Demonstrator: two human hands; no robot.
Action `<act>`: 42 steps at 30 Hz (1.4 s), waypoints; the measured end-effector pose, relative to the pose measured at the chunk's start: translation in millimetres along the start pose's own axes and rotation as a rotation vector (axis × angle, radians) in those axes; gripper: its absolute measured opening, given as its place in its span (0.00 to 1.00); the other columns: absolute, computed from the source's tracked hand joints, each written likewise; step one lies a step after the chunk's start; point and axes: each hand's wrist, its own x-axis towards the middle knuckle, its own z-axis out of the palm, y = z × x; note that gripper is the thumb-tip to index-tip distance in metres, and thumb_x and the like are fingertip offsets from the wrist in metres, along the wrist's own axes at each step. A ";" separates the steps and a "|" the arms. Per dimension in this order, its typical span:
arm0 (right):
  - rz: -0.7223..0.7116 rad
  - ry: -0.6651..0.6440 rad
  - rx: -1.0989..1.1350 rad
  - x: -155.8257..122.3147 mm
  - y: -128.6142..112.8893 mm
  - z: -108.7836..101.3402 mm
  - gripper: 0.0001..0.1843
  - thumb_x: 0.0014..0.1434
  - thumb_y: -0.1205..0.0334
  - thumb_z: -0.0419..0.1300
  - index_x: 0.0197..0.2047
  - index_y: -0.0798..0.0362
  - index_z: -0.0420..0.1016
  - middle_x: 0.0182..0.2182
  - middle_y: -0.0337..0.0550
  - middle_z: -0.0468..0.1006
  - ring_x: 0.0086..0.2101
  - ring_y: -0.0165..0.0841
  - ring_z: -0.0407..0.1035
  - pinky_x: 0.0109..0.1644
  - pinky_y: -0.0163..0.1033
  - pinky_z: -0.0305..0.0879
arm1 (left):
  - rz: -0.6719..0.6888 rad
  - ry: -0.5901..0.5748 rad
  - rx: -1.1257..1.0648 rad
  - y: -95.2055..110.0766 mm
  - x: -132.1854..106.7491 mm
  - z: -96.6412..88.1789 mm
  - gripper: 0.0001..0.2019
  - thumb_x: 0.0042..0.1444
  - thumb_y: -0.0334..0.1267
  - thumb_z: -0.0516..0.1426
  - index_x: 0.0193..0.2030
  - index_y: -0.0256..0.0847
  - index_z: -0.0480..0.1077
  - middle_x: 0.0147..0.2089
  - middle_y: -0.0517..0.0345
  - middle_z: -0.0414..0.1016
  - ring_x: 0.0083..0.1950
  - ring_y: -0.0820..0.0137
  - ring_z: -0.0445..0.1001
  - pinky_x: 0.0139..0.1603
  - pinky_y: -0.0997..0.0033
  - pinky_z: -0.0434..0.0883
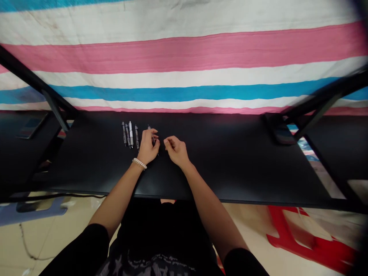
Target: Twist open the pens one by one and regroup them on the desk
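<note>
A dark pen (153, 139) slants between the thumb and fingers of my left hand (148, 146), which is closed on it; part of the pen is hidden by the hand. Just right of it, my right hand (176, 150) is curled with thumb and fingertips pinched together, and whatever may be inside cannot be made out. To the left of my left hand lie several pens side by side, pointing away from me: a white pen (131, 134) among dark ones, with one dark pen (137, 137) set slightly apart, nearest my hand.
Both hands are over a black table (230, 161). A dark flat object (278, 130) sits at its right end by a black metal post. Behind hangs a striped sheet (184, 57). A red plastic stool (307, 241) stands below right, a bluish one (37, 211) below left.
</note>
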 end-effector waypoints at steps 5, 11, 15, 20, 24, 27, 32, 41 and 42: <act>-0.010 -0.012 -0.063 -2.0 -0.9 0.5 0.12 0.66 0.52 0.56 0.37 0.50 0.73 0.25 0.38 0.74 0.24 0.30 0.68 0.32 0.37 0.63 | 0.135 -0.070 0.447 -4.8 -2.1 -3.7 0.16 0.60 0.32 0.57 0.55 0.36 0.71 0.59 0.39 0.63 0.60 0.55 0.70 0.63 0.50 0.68; -0.050 -0.017 -0.137 -4.8 2.0 2.1 0.08 0.65 0.57 0.56 0.35 0.49 0.73 0.24 0.36 0.72 0.24 0.31 0.66 0.32 0.37 0.61 | 0.119 -0.082 0.893 4.5 -3.1 -4.9 0.22 0.63 0.36 0.54 0.62 0.30 0.69 0.64 0.31 0.65 0.63 0.45 0.66 0.60 0.43 0.67; -0.048 -0.031 -0.146 -3.9 3.7 2.6 0.07 0.64 0.58 0.56 0.35 0.48 0.72 0.24 0.36 0.72 0.24 0.30 0.66 0.31 0.37 0.61 | 0.094 -0.079 0.992 10.5 -3.2 -4.9 0.21 0.63 0.34 0.52 0.61 0.30 0.71 0.64 0.32 0.67 0.61 0.44 0.67 0.57 0.44 0.67; -0.050 -0.042 -0.166 -2.6 3.7 0.9 0.07 0.64 0.59 0.56 0.34 0.49 0.73 0.24 0.37 0.73 0.25 0.31 0.66 0.31 0.37 0.61 | 0.046 -0.035 1.016 12.7 -2.8 -6.4 0.25 0.60 0.26 0.50 0.64 0.32 0.69 0.64 0.34 0.67 0.61 0.46 0.67 0.58 0.46 0.66; -0.051 -0.034 -0.154 -3.5 2.2 -0.2 0.08 0.63 0.58 0.57 0.33 0.49 0.74 0.24 0.37 0.73 0.25 0.31 0.66 0.32 0.38 0.61 | -0.026 0.048 1.022 15.0 -2.3 -10.3 0.24 0.61 0.30 0.52 0.64 0.32 0.69 0.65 0.33 0.65 0.64 0.45 0.65 0.61 0.45 0.64; -0.009 0.012 -0.082 -5.6 0.9 2.1 0.09 0.63 0.57 0.56 0.33 0.49 0.73 0.23 0.37 0.72 0.23 0.30 0.65 0.30 0.38 0.61 | -0.110 0.175 1.052 16.2 -1.0 -16.2 0.32 0.59 0.39 0.57 0.69 0.29 0.61 0.71 0.27 0.55 0.70 0.39 0.57 0.66 0.40 0.58; 0.017 0.166 -0.141 0.0 12.6 -16.1 0.10 0.64 0.57 0.55 0.32 0.49 0.72 0.26 0.40 0.74 0.27 0.33 0.67 0.34 0.40 0.65 | -0.336 0.262 1.052 13.8 3.7 -30.0 0.46 0.56 0.48 0.61 0.74 0.23 0.48 0.69 0.18 0.53 0.66 0.33 0.61 0.61 0.32 0.63; 0.124 0.578 -0.902 -19.4 96.3 -271.4 0.10 0.59 0.62 0.61 0.44 0.55 0.72 0.45 0.59 0.74 0.52 0.49 0.63 0.61 0.56 0.53 | -0.303 0.225 1.078 11.0 6.1 -36.7 0.44 0.58 0.46 0.58 0.74 0.23 0.48 0.62 0.23 0.61 0.62 0.35 0.64 0.58 0.37 0.67; 0.236 0.689 -0.937 -28.4 105.0 -299.9 0.13 0.59 0.63 0.62 0.47 0.58 0.72 0.48 0.64 0.73 0.55 0.50 0.62 0.63 0.55 0.51 | -0.308 0.224 1.078 11.3 6.0 -36.5 0.44 0.58 0.46 0.58 0.74 0.23 0.48 0.62 0.23 0.61 0.61 0.35 0.64 0.58 0.37 0.67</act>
